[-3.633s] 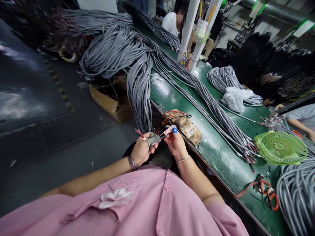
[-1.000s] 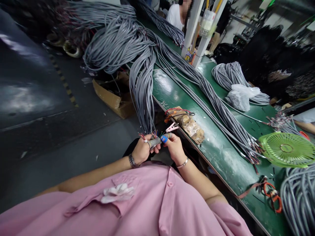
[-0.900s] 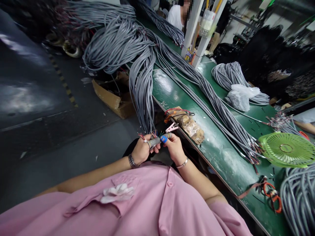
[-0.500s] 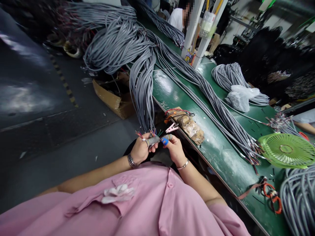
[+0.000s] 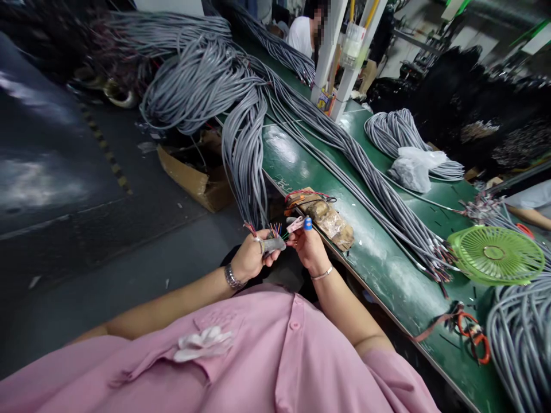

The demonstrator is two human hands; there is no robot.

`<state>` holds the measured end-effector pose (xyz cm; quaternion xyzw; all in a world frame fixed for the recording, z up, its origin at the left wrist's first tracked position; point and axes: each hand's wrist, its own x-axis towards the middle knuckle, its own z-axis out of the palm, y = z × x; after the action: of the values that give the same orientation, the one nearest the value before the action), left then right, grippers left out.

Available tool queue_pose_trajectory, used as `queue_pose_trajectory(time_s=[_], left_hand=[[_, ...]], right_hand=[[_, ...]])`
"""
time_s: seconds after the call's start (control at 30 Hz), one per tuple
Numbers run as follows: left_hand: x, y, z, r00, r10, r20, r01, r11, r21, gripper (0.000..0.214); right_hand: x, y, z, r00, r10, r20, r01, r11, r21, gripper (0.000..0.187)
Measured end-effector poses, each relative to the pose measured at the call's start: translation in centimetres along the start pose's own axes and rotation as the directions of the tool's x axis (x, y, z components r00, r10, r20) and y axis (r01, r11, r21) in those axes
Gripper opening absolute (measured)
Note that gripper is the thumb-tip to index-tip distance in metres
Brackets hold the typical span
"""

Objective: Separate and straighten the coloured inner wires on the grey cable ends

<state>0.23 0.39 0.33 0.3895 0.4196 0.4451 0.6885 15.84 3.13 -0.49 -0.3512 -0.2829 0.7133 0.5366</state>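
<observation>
My left hand [image 5: 248, 257] is closed around the end of a grey cable [image 5: 272, 246], with thin coloured wires [image 5: 276, 230] fanning out above it. To its right, my right hand [image 5: 310, 248] has its fingers at a pink clip [image 5: 295, 225] beside the table edge and seems to pinch it. A blue finger cover [image 5: 307, 223] sits on one of its digits. Something small and grey shows behind the clip, too small to name. Thin wires bridge the short gap between the hands.
A brown, tape-wrapped block [image 5: 331, 221] lies on the green table [image 5: 374, 258] near its edge. Long grey cable bundles [image 5: 344, 143] cross the table. A green fan [image 5: 495, 255] and orange-handled scissors [image 5: 473, 338] are at right. A cardboard box [image 5: 193, 178] stands on the floor.
My right hand has moved up from beside the cable end to the pink clip, and its blue-covered digit now points upward. My left hand keeps its hold on the cable.
</observation>
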Motion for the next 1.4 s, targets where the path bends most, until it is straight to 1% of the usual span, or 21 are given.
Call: queue_pose_trajectory(time_s=[0.17,0.27,0.37,0.5,0.63,0.87,1.0,1.1,1.2,1.3,1.4], left_hand=[[0.6,-0.2,-0.1,0.998,-0.019,0.053,0.017,0.999,0.047,0.023],[0.8,-0.3,0.0,0.998,-0.025,0.054,0.021,0.997,0.072,0.022],[0.9,-0.4,0.1,0.998,-0.054,0.042,0.05,0.994,0.102,0.02],[1.0,-0.6,0.2,0.996,-0.076,0.042,0.07,0.989,0.133,0.022],[1.1,-0.9,0.1,0.997,-0.072,0.032,0.066,0.987,0.149,0.02],[0.9,-0.8,0.0,0.999,-0.039,0.013,0.037,0.988,0.148,0.015],[0.4,-0.5,0.0,1.0,-0.019,0.012,0.017,0.989,0.148,0.016],[-0.2,-0.3,-0.2,1.0,-0.024,0.015,0.021,0.988,0.151,0.016],[-0.6,-0.3,-0.4,1.0,-0.021,0.022,0.018,0.99,0.137,0.017],[-0.6,-0.3,-0.5,1.0,-0.017,0.013,0.016,0.995,0.096,0.018],[-0.4,0.0,-0.5,1.0,-0.01,-0.009,0.01,0.999,0.046,0.018]], right_hand=[[-0.1,0.1,0.5,0.998,-0.019,-0.052,0.023,0.997,0.075,0.039],[0.0,0.1,0.7,0.995,-0.032,-0.09,0.04,0.995,0.093,0.036],[0.2,0.2,0.7,0.993,-0.037,-0.116,0.048,0.994,0.098,0.034],[0.4,0.5,0.5,0.992,-0.056,-0.109,0.068,0.992,0.109,0.033],[0.2,0.4,0.6,0.992,-0.05,-0.119,0.062,0.992,0.107,0.034],[0.0,0.2,0.5,0.997,0.005,-0.08,0.004,0.995,0.103,0.042],[0.1,0.2,0.1,0.997,0.039,-0.072,-0.03,0.993,0.116,0.048],[0.0,-0.2,-0.1,0.994,0.078,-0.075,-0.068,0.99,0.124,0.05],[-0.2,-0.6,-0.1,0.994,0.084,-0.069,-0.076,0.991,0.109,0.044],[-0.3,-0.7,0.0,0.996,0.045,-0.074,-0.04,0.997,0.069,0.033],[-0.4,-0.6,0.0,0.996,0.015,-0.086,-0.013,1.0,0.028,0.034]])
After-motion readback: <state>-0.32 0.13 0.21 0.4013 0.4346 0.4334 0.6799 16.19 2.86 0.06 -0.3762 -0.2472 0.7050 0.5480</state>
